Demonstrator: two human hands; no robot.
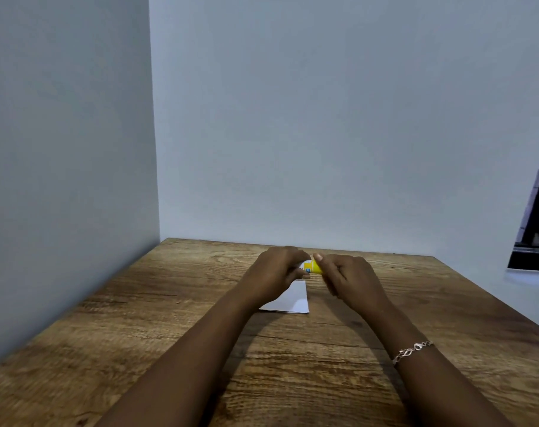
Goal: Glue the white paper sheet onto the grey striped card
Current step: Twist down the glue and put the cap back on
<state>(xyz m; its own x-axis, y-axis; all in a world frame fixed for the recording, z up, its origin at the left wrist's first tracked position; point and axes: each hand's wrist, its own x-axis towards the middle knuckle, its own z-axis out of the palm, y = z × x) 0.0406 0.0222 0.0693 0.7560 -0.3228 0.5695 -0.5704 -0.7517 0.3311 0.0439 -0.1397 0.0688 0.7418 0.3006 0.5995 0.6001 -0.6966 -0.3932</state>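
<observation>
Likely uncapping the glue stick [313,267]
The left hand [274,272] and right hand [345,277] pinch its 2 ends above the white paper sheet [293,300]; pull straight.

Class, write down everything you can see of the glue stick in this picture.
The glue stick is a small yellow tube, plastic by its look, with a blue and white label. It lies roughly level, off the wooden table, just beyond the white paper. The left hand grips one end and the right hand pinches the other, so only its middle shows. Whether its cap is on cannot be told.
</observation>
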